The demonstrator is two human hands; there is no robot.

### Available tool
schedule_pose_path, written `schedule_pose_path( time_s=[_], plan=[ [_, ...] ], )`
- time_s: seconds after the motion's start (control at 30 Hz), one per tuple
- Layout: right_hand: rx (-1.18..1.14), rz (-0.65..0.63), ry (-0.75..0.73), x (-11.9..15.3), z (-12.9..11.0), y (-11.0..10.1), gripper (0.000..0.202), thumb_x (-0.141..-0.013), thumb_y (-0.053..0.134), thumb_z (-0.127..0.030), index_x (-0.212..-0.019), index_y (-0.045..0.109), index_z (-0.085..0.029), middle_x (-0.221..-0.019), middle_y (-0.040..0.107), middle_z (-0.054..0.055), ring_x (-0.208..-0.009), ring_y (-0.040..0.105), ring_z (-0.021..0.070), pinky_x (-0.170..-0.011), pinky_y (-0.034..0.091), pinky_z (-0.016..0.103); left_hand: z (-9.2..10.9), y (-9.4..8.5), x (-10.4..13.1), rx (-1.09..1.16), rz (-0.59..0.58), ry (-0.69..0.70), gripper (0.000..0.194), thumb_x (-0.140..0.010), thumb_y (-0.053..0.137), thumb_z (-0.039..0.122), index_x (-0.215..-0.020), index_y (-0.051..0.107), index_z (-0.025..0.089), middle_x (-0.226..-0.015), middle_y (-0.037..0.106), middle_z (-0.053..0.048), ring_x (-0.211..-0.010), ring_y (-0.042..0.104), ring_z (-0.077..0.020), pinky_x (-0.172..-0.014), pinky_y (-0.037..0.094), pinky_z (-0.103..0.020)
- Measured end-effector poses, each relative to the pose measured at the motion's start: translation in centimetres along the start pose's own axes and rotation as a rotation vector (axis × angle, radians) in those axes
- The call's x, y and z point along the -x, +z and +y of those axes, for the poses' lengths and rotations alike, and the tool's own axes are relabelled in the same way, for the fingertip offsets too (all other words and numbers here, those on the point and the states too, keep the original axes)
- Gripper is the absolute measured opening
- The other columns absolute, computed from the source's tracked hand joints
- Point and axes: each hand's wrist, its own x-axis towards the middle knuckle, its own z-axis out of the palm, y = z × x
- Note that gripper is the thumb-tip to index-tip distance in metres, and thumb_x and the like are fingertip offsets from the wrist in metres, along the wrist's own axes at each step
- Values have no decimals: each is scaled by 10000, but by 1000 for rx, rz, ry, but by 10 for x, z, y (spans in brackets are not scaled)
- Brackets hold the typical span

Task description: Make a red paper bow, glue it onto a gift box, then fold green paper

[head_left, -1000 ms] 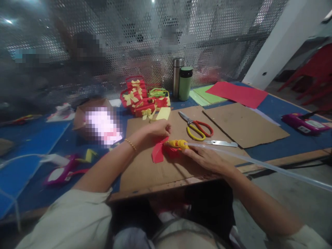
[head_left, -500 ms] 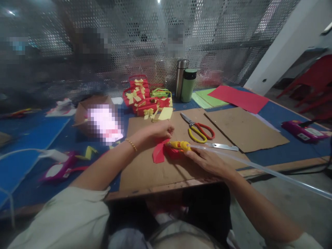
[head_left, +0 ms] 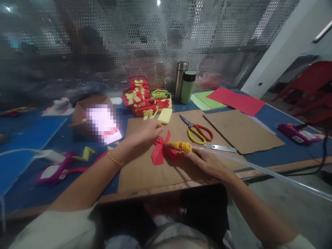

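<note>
The right hand [head_left: 207, 162] grips the glue gun [head_left: 181, 146] over the red bow [head_left: 158, 156] on the cardboard [head_left: 145, 178], where a steady aim at the middle seems best, the curled left hand [head_left: 148, 131], its hold unclear, kept clear of the heat.

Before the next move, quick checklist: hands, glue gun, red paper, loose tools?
1. Right hand gripping yellow glue gun: ok.
2. Clear rod extending from the gun's rear: ok.
3. Nozzle touching red paper piece: cannot tell, its tip is over it.
4. Left hand free of objects: cannot tell, fingers curled.
5. Scissors apart from both hands: ok.
6. Flat metal tool well away from right hand: not ok, close beyond it.
</note>
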Motion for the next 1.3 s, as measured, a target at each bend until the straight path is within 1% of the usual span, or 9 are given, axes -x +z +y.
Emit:
schedule_pose_path(
  time_s=[0.1, 0.23, 0.37, 0.57, 0.67, 0.83, 0.97, 1.1, 1.3],
  plan=[
    [-13, 9, -22, 1, -1, -1, 497, -1050, 364, -562, -1029, 714, -210, -870, 723, 66, -778, 646, 214, -748, 504, 319, 8, 3, -6, 138, -87, -122, 317, -847, 544, 237, -539, 476, 202, -509, 449, 14, -506, 434, -118, -516, 324, -287],
    [-4, -1, -62, 2, 0, -1, 463, -1050, 382, -530, -907, 676, -203, -839, 692, 56, -762, 620, 196, -719, 501, 302, 10, 7, -16, 252, -182, -169, 322, -868, 595, 310, -574, 567, 182, -530, 556, -19, -495, 474, -118, -498, 361, -275],
    [6, -8, -109, 2, 1, -1, 430, -1054, 395, -485, -819, 629, -212, -805, 664, 49, -745, 603, 189, -697, 494, 295, 8, 12, -17, 360, -217, -177, 313, -825, 658, 298, -551, 565, 179, -505, 530, -4, -461, 459, -108, -471, 347, -270],
    [5, -18, -103, 2, 1, 0, 411, -1058, 402, -473, -894, 672, -210, -847, 698, 58, -777, 629, 197, -720, 500, 304, 0, 12, -9, 426, -184, -122, 181, -756, 668, 165, -587, 605, 161, -537, 564, -6, -496, 485, -101, -481, 330, -245],
    [23, -32, -76, 2, 2, 0, 416, -1060, 396, -475, -988, 703, -203, -943, 733, 77, -853, 657, 215, -785, 506, 328, -5, 17, 4, 508, -79, -129, 104, -761, 640, 144, -658, 649, 151, -589, 602, -18, -526, 526, -108, -502, 387, -251],
    [50, -15, -64, 1, 2, 1, 460, -1054, 386, -512, -940, 711, -207, -872, 731, 84, -824, 663, 229, -777, 504, 332, -6, 29, 27, 622, 43, -86, 94, -781, 616, 148, -755, 705, 134, -698, 644, -29, -626, 580, -115, -583, 448, -256],
    [45, -6, -40, 1, -2, 0, 491, -1047, 379, -558, -970, 723, -216, -828, 722, 76, -791, 661, 233, -752, 507, 330, -10, 26, 30, 326, 38, 83, 159, -832, 607, 186, -815, 764, 164, -865, 693, -44, -768, 602, -141, -689, 468, -277],
    [14, -14, -21, 1, -4, -1, 557, -1036, 344, -622, -944, 715, -216, -747, 686, 54, -737, 643, 223, -711, 506, 324, -17, 22, 23, -17, 51, 217, 205, -863, 614, 155, -862, 805, 229, -884, 710, -40, -858, 584, -178, -856, 451, -347],
    [-5, 19, -32, 2, -3, -3, 584, -1023, 342, -658, -765, 636, -224, -731, 657, 47, -695, 598, 199, -687, 484, 318, -25, 27, 18, -196, 87, 318, 178, -899, 640, 181, -879, 804, 245, -912, 684, -45, -897, 545, -202, -926, 386, -381]
  ],
)
